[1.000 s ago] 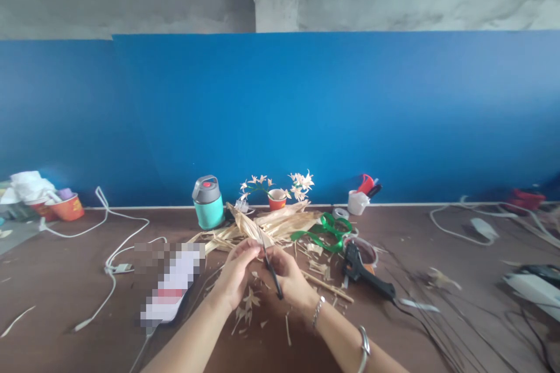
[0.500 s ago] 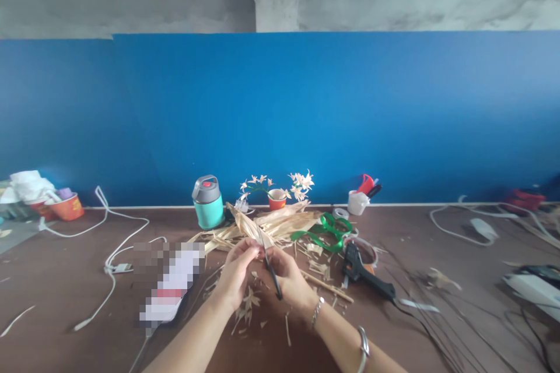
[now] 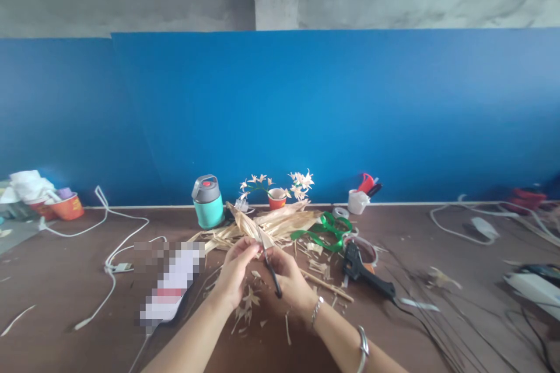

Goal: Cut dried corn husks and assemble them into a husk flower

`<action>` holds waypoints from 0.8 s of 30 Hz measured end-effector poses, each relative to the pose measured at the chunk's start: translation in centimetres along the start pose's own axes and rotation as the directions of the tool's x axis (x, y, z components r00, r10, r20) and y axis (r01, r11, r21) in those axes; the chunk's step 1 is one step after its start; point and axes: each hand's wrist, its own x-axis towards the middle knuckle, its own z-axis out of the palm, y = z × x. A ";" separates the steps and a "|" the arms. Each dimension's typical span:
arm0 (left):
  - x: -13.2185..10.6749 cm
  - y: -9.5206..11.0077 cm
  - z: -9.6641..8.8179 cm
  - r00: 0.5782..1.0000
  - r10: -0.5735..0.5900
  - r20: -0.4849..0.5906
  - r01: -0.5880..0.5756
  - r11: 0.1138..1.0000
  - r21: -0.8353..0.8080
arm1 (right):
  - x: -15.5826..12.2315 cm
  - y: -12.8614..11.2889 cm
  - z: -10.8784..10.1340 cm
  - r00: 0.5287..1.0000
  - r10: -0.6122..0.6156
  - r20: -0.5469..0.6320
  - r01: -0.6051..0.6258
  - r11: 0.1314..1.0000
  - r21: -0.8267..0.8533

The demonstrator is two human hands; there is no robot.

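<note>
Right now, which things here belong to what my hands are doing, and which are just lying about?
Likely belong:
scissors, in your right hand
dry husks, just beyond
pale scraps
perhaps the glue gun, unheld

Likely just lying about:
teal flask
white cable at left
red cups at far left

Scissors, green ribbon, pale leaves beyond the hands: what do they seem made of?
Scissors: probably metal blades, thin and grey; dark handle, perhaps plastic, unclear at this size.
Green ribbon: likely satin-like fabric, its loops glossy.
Pale leaves: seemingly dried husk, papery, with lengthwise streaks.
</note>
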 end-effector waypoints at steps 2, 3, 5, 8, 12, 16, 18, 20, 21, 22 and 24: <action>0.1 0.0 -0.2 1.000 -0.003 0.008 0.003 1.000 0.007 | 0.0 -0.1 0.0 1.000 0.003 0.004 -0.003 1.000 0.004; 0.1 0.0 -0.3 1.000 -0.004 0.013 0.004 1.000 0.009 | 0.0 -0.1 0.0 1.000 -0.001 0.005 0.001 1.000 0.004; 0.2 0.1 -0.4 1.000 -0.008 0.027 0.008 1.000 0.012 | 0.0 -0.1 -0.1 1.000 -0.010 0.004 0.010 1.000 -0.007; 0.3 0.2 -0.6 0.999 -0.007 0.047 0.006 1.000 0.013 | 0.1 0.1 -0.2 1.000 -0.017 0.002 0.018 1.000 -0.018; 0.5 0.1 -0.8 0.999 -0.005 0.045 0.004 1.000 0.018 | 0.2 0.3 -0.3 1.000 -0.004 0.004 0.004 1.000 -0.006; 0.5 0.1 -0.8 0.998 -0.010 0.059 0.010 1.000 -0.001 | 0.2 0.1 -0.3 1.000 0.002 0.006 -0.002 1.000 -0.009; 0.5 0.2 -0.7 0.998 -0.011 0.061 0.011 1.000 -0.003 | 0.2 0.0 -0.3 1.000 0.000 0.003 0.000 1.000 -0.019; 0.4 0.4 -0.6 0.998 -0.016 0.059 0.017 1.000 -0.004 | 0.1 0.0 -0.3 1.000 0.002 0.003 -0.002 1.000 -0.024; 0.4 0.4 -0.6 0.998 -0.022 0.057 0.022 1.000 -0.004 | 0.1 0.0 -0.3 1.000 0.004 0.006 -0.004 1.000 -0.022; 0.3 0.6 -0.5 0.998 -0.027 0.054 0.027 1.000 -0.003 | 0.1 0.0 -0.3 1.000 0.005 0.010 -0.004 1.000 -0.018; 0.2 0.8 -0.3 0.998 -0.031 0.050 0.031 1.000 0.002 | 0.1 0.1 -0.4 1.000 0.005 0.017 -0.005 1.000 -0.015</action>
